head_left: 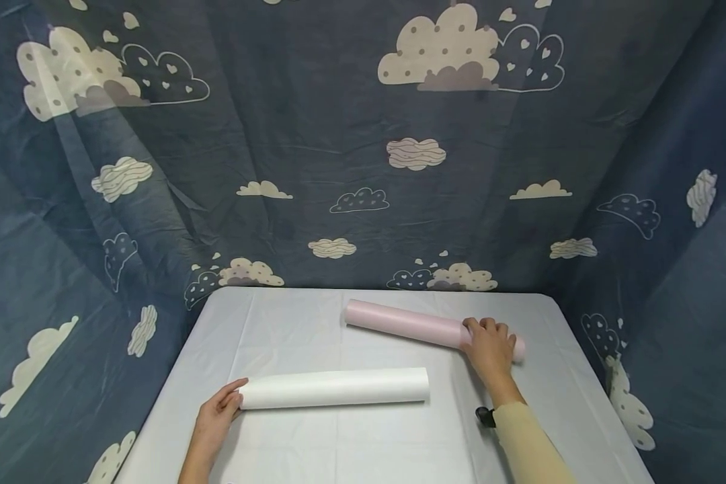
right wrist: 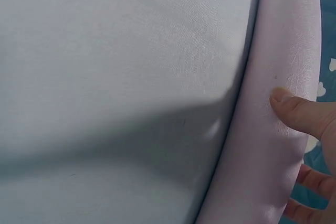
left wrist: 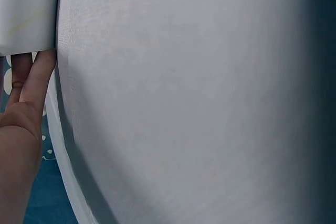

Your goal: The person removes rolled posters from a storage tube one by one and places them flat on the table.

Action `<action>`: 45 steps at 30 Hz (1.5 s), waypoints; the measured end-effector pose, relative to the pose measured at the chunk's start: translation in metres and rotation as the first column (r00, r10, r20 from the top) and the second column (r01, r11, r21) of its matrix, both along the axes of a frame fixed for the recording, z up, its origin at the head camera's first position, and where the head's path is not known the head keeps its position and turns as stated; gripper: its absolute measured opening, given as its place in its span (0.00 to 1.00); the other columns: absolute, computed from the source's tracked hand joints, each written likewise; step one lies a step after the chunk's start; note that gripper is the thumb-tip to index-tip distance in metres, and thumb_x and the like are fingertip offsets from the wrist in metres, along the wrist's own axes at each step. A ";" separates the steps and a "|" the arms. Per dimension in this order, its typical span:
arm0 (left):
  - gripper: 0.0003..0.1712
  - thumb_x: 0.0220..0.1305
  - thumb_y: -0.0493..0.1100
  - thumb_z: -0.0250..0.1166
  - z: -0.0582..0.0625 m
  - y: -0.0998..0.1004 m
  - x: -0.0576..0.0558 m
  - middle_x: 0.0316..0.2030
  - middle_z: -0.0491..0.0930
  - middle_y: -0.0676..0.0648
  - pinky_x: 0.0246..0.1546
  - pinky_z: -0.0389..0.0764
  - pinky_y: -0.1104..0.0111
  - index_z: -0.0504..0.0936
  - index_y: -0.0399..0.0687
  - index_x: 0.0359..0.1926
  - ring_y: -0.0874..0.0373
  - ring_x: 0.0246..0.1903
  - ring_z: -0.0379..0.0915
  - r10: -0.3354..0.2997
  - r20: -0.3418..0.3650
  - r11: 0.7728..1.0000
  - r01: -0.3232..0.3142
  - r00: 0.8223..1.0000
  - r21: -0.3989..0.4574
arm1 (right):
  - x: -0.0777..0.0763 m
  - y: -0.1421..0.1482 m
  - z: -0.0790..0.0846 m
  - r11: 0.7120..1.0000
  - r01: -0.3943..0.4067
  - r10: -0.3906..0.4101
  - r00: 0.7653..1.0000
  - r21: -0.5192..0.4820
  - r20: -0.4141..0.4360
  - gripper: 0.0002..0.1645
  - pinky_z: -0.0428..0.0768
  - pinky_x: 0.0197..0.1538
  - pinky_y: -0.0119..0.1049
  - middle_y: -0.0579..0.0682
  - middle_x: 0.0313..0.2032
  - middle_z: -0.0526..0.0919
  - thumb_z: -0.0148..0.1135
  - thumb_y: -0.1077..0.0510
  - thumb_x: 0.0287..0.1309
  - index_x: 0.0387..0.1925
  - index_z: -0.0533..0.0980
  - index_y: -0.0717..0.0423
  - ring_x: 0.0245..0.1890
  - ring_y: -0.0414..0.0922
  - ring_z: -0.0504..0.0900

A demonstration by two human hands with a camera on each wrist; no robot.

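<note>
A white roll [head_left: 339, 388] of smooth sheet material lies across the near part of the table. At its left end my left hand [head_left: 213, 420] holds the edge, with fingertips at the rim; in the left wrist view the fingers [left wrist: 39, 80] reach up to that end and their tips are partly hidden. Farther back, a pink roll [head_left: 399, 321] lies at a slant, its left end farther away. My right hand [head_left: 490, 349] grips it from above near its right end. In the right wrist view the thumb [right wrist: 294, 109] presses on its faintly wrinkled surface, the other fingers over the far side.
Both rolls lie on a table [head_left: 290, 444] with a white cover and rounded back corners. Dark blue curtains [head_left: 314, 134] with cloud prints hang close behind it and on both sides. A black band [head_left: 485, 417] sits at the right wrist, beside a pale yellow sleeve [head_left: 526, 444].
</note>
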State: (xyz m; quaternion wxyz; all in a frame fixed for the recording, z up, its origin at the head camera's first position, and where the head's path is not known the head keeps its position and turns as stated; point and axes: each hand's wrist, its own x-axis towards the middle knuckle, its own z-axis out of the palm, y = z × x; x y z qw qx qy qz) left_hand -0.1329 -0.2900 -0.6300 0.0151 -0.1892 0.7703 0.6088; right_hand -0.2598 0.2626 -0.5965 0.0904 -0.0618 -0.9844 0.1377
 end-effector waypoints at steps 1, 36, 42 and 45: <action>0.25 0.78 0.39 0.63 -0.001 0.000 0.000 0.58 0.86 0.42 0.57 0.83 0.76 0.77 0.42 0.72 0.81 0.51 0.77 0.002 -0.001 1.000 -0.002 1.000 0.004 | -0.001 -0.001 0.000 1.000 -0.003 0.003 1.000 0.002 0.001 0.31 0.62 0.69 0.77 0.68 0.62 0.75 0.79 0.54 0.59 0.63 0.78 0.51 0.66 0.73 0.68; 0.23 0.81 0.36 0.58 0.001 0.002 0.001 0.57 0.85 0.43 0.57 0.84 0.75 0.77 0.43 0.73 0.80 0.48 0.78 0.011 0.018 1.000 -0.011 1.000 -0.003 | -0.056 -0.044 -0.006 0.991 -0.126 0.126 0.992 0.049 0.006 0.32 0.65 0.69 0.75 0.63 0.62 0.78 0.80 0.50 0.58 0.63 0.79 0.46 0.65 0.70 0.70; 0.24 0.80 0.38 0.59 0.002 0.004 0.000 0.58 0.85 0.43 0.59 0.84 0.70 0.77 0.44 0.73 0.65 0.60 0.79 0.009 0.022 1.000 -0.008 1.000 -0.022 | -0.063 -0.051 -0.008 0.987 -0.153 0.154 0.988 0.044 -0.027 0.32 0.65 0.68 0.75 0.62 0.61 0.79 0.81 0.50 0.57 0.62 0.80 0.45 0.64 0.69 0.71; 0.23 0.80 0.38 0.59 0.001 0.004 -0.001 0.56 0.85 0.44 0.59 0.84 0.70 0.77 0.45 0.72 0.60 0.62 0.79 0.014 0.022 1.000 -0.013 1.000 -0.023 | -0.067 -0.056 -0.009 0.987 -0.157 0.158 0.987 0.036 -0.031 0.31 0.65 0.69 0.75 0.62 0.61 0.79 0.81 0.50 0.56 0.62 0.80 0.45 0.64 0.69 0.71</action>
